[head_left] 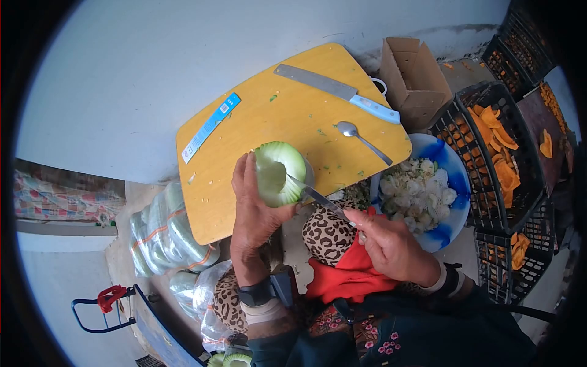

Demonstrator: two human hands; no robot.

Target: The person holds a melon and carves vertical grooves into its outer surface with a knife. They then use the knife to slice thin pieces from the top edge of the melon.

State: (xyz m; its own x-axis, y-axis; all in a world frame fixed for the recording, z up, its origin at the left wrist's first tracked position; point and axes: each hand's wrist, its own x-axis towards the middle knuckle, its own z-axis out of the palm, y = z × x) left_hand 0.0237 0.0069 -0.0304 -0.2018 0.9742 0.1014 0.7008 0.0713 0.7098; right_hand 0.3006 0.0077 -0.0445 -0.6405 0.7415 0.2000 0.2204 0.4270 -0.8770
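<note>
My left hand [252,205] is wrapped round a pale green gourd piece [278,183] with a ridged cut rim and a hollow middle. It is held above the near edge of the yellow table [238,134]. In my right hand [391,244] is a narrow knife [327,203], gripped by its handle, with the tip of the blade at the gourd's hollow. On the table lie a wide-bladed knife [333,87] with a light blue handle, a metal spoon [361,139] and a blue and white strip [211,128].
A blue and white basin [457,211] of pale pulp stands right of my knees. Beyond it are black crates [489,183] with orange slices and a cardboard box [413,79]. At left are plastic-wrapped gourds [168,229] and a folding cart [147,324].
</note>
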